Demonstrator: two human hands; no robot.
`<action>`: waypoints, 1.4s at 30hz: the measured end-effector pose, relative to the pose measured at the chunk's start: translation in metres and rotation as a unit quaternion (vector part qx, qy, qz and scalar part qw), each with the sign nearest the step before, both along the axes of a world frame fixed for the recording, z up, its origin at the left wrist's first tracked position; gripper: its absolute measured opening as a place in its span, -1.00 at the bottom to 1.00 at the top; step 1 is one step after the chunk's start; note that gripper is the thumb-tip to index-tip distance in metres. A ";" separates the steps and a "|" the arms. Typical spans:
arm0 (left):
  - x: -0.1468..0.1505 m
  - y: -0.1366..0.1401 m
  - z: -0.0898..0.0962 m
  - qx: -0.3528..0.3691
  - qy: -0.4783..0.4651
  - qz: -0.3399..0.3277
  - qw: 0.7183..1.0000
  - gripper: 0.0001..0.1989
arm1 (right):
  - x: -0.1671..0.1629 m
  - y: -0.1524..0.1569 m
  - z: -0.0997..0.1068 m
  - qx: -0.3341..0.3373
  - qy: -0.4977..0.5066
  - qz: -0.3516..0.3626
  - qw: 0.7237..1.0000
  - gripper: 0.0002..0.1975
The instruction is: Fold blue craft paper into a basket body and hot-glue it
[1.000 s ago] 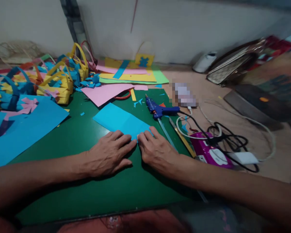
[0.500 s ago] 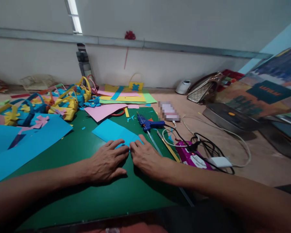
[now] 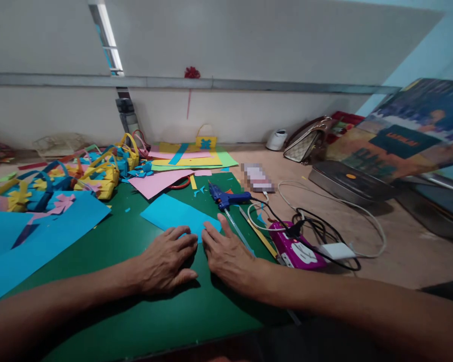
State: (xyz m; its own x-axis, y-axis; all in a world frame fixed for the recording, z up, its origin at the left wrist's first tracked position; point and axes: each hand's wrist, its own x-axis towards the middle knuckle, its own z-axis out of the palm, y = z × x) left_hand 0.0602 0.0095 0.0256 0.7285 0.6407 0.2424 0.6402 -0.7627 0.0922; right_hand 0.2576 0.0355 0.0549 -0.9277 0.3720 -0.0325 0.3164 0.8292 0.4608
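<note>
Here, the blue paper (image 3: 173,211) is lying on the green mat (image 3: 109,317); the left hand (image 3: 169,259) is resting at its near edge, fingers together, thumb apart, while the right hand (image 3: 228,259) is covering the right end, thumb hiding, so I can't tell if it's pinching.

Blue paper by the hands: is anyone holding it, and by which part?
The left hand and right hand have fingers at the near edge of the blue paper; whether they pinch it cannot be told.
</note>
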 end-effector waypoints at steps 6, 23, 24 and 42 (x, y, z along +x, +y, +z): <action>0.002 0.002 0.001 -0.007 -0.005 -0.007 1.000 -0.47 | 0.021 0.002 0.000 -0.005 0.009 -0.044 0.999 -0.75; 0.010 -0.011 0.007 -0.021 0.046 0.035 0.998 -0.67 | 0.001 0.018 0.007 0.059 -0.047 0.078 0.994 -0.77; 0.010 -0.012 0.006 -0.019 0.047 0.043 0.998 -0.69 | -0.003 0.020 0.007 0.058 -0.048 0.090 0.993 -0.76; 0.008 0.001 0.010 -0.032 0.046 0.040 0.998 -0.61 | -0.022 0.025 0.028 -0.138 -0.026 -0.121 0.983 -0.80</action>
State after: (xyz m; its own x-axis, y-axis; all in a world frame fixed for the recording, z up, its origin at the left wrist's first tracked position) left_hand 0.0681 0.0108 0.0358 0.6921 0.7093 0.1336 0.7065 -0.7036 0.0763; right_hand 0.2357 0.0605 0.0832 -0.8080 0.5515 -0.2073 0.5014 0.8284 0.2497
